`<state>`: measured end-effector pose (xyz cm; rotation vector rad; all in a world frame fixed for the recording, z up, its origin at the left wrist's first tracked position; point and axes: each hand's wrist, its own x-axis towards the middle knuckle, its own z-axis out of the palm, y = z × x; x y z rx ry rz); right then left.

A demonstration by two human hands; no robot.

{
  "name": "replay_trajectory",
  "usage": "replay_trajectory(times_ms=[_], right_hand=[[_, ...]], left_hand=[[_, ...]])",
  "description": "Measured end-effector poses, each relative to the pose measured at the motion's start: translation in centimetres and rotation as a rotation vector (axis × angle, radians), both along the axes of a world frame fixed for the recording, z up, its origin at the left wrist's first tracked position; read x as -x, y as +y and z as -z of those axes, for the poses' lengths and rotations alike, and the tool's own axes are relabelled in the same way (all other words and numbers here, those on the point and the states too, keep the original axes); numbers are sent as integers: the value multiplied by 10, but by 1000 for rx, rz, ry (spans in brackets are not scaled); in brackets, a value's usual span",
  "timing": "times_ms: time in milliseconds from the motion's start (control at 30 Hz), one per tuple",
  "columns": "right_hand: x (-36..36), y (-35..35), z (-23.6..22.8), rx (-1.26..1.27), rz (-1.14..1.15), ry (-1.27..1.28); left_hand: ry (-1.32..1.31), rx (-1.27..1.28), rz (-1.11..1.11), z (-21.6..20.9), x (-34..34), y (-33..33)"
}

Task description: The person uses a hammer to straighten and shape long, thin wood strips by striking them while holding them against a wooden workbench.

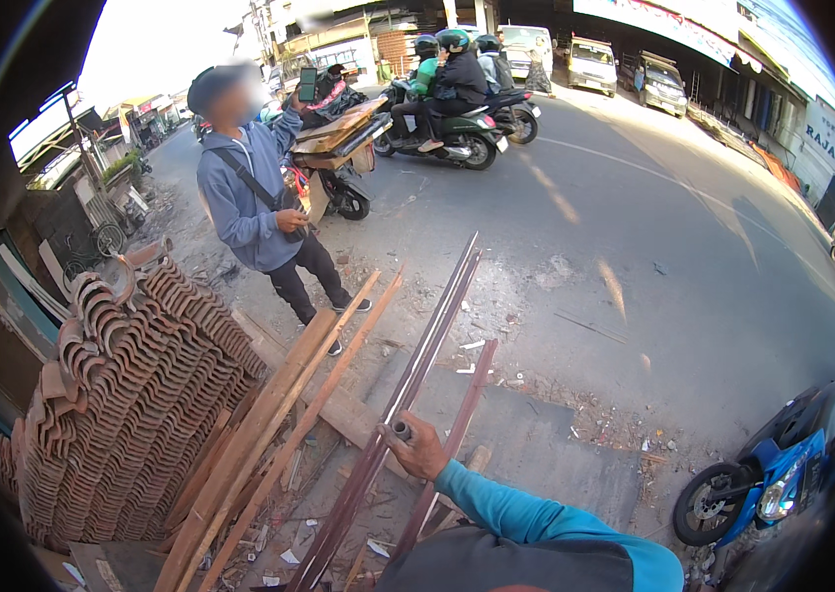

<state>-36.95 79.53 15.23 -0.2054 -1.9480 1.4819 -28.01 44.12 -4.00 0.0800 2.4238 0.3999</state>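
Note:
My right hand (417, 449) is closed around a short, dark, round-ended object (402, 429), most of it hidden by the fingers; its kind cannot be made out. Under and beside the hand run long dark red-brown strips (416, 370), side by side, with a pale line along them. A shorter strip (473, 390) of the same colour lies just to the right. My right arm, in a teal sleeve (526, 508), reaches in from the lower right. My left hand is out of view.
Brown wooden planks (269, 424) lie left of the strips, beside stacked clay roof tiles (141, 395). A person in a blue-grey hoodie (240, 202) stands ahead, holding up a phone (308, 86). Motorbike riders (452, 94) are on the road; a blue motorbike (783, 469) stands right.

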Motion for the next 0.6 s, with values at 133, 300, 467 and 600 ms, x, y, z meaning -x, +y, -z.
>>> replay_trajectory(times_ms=[133,300,467,600], right_hand=[[-6,-8,1,-20,-24,-6],[-5,-1,4,13,-12,6],[-2,-4,0,-15,36,-24],[-4,-2,3,-20,17,-57]], left_hand=[[-18,25,3,-12,0,-5],[-70,50,34,-17,-4,-14],[-148,92,-1,-23,-24,-28],[-198,109,-20,-25,-39,-36]])
